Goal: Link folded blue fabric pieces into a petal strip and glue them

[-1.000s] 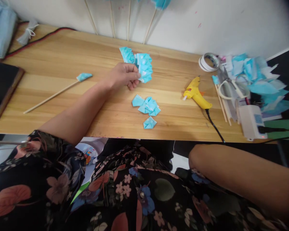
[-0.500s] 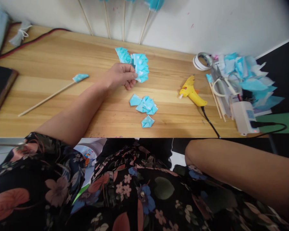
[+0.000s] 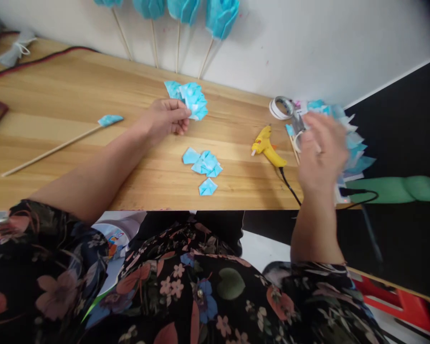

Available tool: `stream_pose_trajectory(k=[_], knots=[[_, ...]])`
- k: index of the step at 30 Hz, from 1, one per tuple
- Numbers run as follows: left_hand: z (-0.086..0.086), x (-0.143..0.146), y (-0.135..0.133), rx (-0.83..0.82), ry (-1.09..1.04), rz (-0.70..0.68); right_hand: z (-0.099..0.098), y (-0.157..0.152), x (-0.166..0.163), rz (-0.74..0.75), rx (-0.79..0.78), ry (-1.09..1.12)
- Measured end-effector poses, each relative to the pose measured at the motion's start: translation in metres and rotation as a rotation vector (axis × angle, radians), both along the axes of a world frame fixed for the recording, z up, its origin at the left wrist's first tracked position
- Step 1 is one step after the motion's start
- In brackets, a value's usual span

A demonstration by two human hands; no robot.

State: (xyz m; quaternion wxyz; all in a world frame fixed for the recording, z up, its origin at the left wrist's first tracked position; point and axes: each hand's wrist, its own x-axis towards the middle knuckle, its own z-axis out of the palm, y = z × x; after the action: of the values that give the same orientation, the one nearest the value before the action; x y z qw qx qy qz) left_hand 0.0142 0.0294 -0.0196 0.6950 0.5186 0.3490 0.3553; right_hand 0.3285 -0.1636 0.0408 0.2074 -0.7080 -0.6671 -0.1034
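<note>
My left hand (image 3: 166, 119) rests on the wooden table (image 3: 75, 95) and pinches a cluster of folded blue paper pieces (image 3: 189, 97) between thumb and fingers. My right hand (image 3: 320, 150) is raised over the table's right end, blurred by motion, above the pile of blue paper scraps (image 3: 351, 143) and right of the yellow glue gun (image 3: 267, 147). I cannot see anything held in it. Several loose folded blue pieces (image 3: 204, 165) lie near the front edge.
A wooden stick with a blue tip (image 3: 57, 145) lies at the left. Blue paper flowers on sticks (image 3: 184, 14) lean on the wall. A tape roll (image 3: 281, 107) sits at the back right. The glue gun's black cable (image 3: 290, 186) runs off the front edge.
My right arm has lifted from my lap and the hand now hovers over the table's right end. The left hand still holds the blue cluster. The view has shifted left and up.
</note>
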Motion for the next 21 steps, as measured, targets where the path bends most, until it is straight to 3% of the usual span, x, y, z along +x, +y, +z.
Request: stream_pose_trajectory(k=[2, 4, 6, 9, 17, 19, 21], knots=[[0.000, 0.000, -0.001, -0.011, -0.027, 0.026, -0.016, 0.004, 0.015, -0.028, -0.076, -0.070], [0.004, 0.001, -0.003, -0.017, -0.047, 0.048, -0.034, 0.007, 0.028, -0.119, -0.251, -0.092], [0.007, 0.002, -0.005, -0.013, -0.053, 0.071, -0.050, 0.008, 0.036, -0.089, -0.359, -0.093], [0.009, 0.003, -0.006, 0.012, -0.044, 0.099, -0.063, 0.009, 0.041, -0.076, -0.354, -0.095], [0.004, 0.000, 0.005, 0.095, -0.084, 0.202, -0.066, 0.019, 0.040, -0.096, -0.195, -0.032], [0.002, -0.001, 0.007, 0.100, -0.098, 0.239, -0.059, 0.026, 0.037, -0.119, -0.166, 0.137], [0.001, -0.003, 0.010, 0.091, -0.109, 0.264, -0.047, 0.036, 0.029, -0.132, -0.135, 0.478]])
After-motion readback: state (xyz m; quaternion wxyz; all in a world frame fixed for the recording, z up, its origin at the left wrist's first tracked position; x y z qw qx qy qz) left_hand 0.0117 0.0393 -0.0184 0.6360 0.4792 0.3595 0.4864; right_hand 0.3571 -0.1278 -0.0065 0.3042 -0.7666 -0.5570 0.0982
